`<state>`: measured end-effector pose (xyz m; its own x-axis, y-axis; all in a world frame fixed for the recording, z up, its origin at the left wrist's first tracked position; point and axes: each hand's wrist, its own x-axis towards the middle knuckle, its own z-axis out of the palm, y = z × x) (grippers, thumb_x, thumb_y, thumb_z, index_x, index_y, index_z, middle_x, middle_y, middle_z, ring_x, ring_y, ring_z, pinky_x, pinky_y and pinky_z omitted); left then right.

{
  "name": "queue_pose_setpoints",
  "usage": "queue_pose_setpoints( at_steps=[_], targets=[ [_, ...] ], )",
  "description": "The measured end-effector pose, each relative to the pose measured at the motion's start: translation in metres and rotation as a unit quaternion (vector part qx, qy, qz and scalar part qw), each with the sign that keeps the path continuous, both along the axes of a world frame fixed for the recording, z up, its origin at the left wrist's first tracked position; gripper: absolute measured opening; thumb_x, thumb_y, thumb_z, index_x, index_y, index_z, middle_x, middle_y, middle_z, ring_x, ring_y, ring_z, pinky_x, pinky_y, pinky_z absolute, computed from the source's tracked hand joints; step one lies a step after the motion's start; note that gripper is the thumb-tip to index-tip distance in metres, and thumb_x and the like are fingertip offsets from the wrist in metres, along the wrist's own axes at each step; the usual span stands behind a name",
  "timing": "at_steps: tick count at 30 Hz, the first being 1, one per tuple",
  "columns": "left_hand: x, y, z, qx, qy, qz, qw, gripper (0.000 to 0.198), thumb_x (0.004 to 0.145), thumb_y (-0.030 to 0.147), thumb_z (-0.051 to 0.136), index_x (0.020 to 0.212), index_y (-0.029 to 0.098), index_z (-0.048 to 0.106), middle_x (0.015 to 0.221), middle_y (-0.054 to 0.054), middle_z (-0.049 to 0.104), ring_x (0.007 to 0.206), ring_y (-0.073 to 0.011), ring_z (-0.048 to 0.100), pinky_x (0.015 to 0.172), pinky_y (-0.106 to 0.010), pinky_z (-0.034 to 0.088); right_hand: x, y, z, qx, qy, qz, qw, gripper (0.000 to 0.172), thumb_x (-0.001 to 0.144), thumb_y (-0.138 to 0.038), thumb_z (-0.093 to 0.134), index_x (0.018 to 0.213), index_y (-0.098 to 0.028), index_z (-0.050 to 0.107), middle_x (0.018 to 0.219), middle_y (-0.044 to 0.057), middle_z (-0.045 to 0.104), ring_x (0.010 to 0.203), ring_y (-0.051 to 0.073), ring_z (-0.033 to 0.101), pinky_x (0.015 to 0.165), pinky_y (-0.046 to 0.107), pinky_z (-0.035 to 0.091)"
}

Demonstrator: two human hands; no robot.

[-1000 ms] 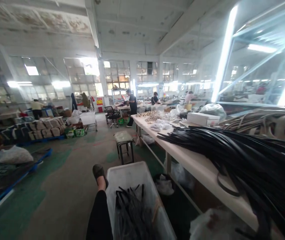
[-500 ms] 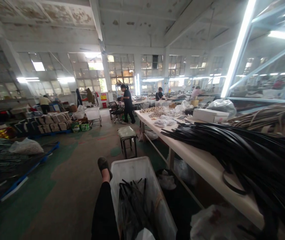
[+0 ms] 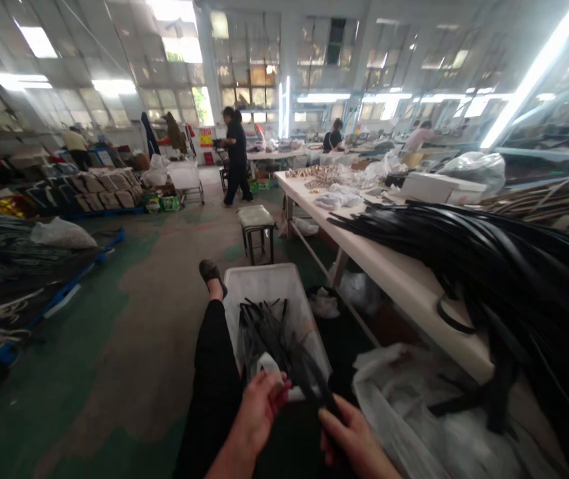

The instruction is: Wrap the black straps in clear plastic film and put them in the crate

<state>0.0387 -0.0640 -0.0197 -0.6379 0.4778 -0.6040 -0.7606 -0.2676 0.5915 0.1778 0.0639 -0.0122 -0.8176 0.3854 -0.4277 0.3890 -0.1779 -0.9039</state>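
Left hand and right hand have entered view. Black straps extend forward from right's clamp; left, fingers curled, pinches white scrap.

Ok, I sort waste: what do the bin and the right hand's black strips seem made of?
Black strips: perhaps leather or synthetic, fairly matt, judging by flat, dark faces; blur hides any grain. Bin: probably plastic, white and dull, with a smooth, rounded rim.

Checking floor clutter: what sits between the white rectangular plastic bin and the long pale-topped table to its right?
In the head view, a dark round tub holding crumpled translucent plastic stands between the bin and the table.
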Motion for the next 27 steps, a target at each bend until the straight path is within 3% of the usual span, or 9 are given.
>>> queue_pose_setpoints(
  at_steps=[4, 7, 9, 13, 18, 24, 27],
  targets=[
    [-0.027, 0.000, 0.026, 0.002, 0.002, 0.013, 1.000, 0.003, 0.081, 0.014, 0.067, 0.081, 0.012, 0.068, 0.075, -0.005, 0.071, 0.066, -0.0123, 0.069, 0.059, -0.020, 0.055, 0.009, 0.006, 0.047, 0.035, -0.006, -0.005, 0.999, 0.039, 0.078, -0.056, 0.060, 0.090, -0.019, 0.054, 0.054, -0.005, 0.060, 0.041, 0.011, 0.054, 0.042, 0.020, 0.037],
    [-0.032, 0.001, 0.029, -0.009, 0.035, 0.022, 0.999, 0.006, 0.079, 0.016, 0.071, 0.082, 0.012, 0.068, 0.078, -0.005, 0.072, 0.068, -0.0130, 0.069, 0.061, -0.021, 0.055, 0.006, 0.004, 0.072, 0.049, -0.014, 0.035, 0.998, 0.032, 0.080, -0.049, 0.059, 0.090, -0.019, 0.054, 0.056, -0.006, 0.061, 0.042, 0.011, 0.056, 0.042, 0.020, 0.040],
    [-0.028, 0.001, 0.027, -0.012, 0.065, 0.025, 0.997, 0.012, 0.077, 0.020, 0.075, 0.082, 0.012, 0.068, 0.079, -0.005, 0.072, 0.070, -0.0131, 0.069, 0.063, -0.022, 0.055, 0.003, -0.002, 0.076, 0.059, -0.015, 0.056, 0.997, 0.027, 0.082, -0.044, 0.058, 0.091, -0.019, 0.055, 0.056, -0.006, 0.060, 0.043, 0.010, 0.056, 0.042, 0.019, 0.042],
    [-0.019, 0.000, 0.023, 0.008, 0.115, 0.024, 0.993, 0.018, 0.075, 0.025, 0.077, 0.084, 0.012, 0.069, 0.083, -0.006, 0.072, 0.073, -0.0134, 0.068, 0.068, -0.024, 0.054, -0.006, -0.013, 0.065, 0.083, -0.001, 0.079, 0.993, 0.021, 0.085, -0.035, 0.056, 0.095, -0.017, 0.057, 0.058, -0.005, 0.061, 0.042, 0.009, 0.055, 0.042, 0.017, 0.042],
    [-0.017, 0.002, 0.023, 0.016, 0.106, 0.013, 0.994, 0.023, 0.071, 0.028, 0.080, 0.082, 0.012, 0.069, 0.080, -0.005, 0.071, 0.074, -0.0139, 0.066, 0.075, -0.028, 0.053, -0.017, -0.014, 0.051, 0.090, -0.018, 0.089, 0.992, 0.027, 0.086, -0.036, 0.056, 0.101, -0.013, 0.059, 0.059, -0.005, 0.060, 0.041, 0.008, 0.055, 0.040, 0.016, 0.040],
    [-0.010, 0.001, 0.021, 0.012, 0.094, 0.001, 0.995, 0.032, 0.062, 0.032, 0.086, 0.079, 0.013, 0.068, 0.077, -0.004, 0.069, 0.070, -0.0129, 0.064, 0.067, -0.024, 0.053, -0.021, -0.013, 0.041, 0.105, -0.019, 0.091, 0.990, 0.027, 0.085, -0.036, 0.054, 0.100, -0.013, 0.060, 0.058, -0.004, 0.061, 0.042, 0.009, 0.056, 0.040, 0.016, 0.039],
    [0.000, -0.002, 0.009, 0.005, 0.087, -0.021, 0.996, 0.036, 0.064, 0.039, 0.085, 0.083, 0.014, 0.068, 0.077, -0.003, 0.068, 0.067, -0.0127, 0.063, 0.063, -0.024, 0.051, -0.017, -0.012, 0.026, 0.102, -0.024, 0.088, 0.991, 0.035, 0.085, -0.038, 0.054, 0.108, -0.014, 0.062, 0.056, -0.004, 0.060, 0.040, 0.012, 0.055, 0.038, 0.020, 0.041]
  ],
)
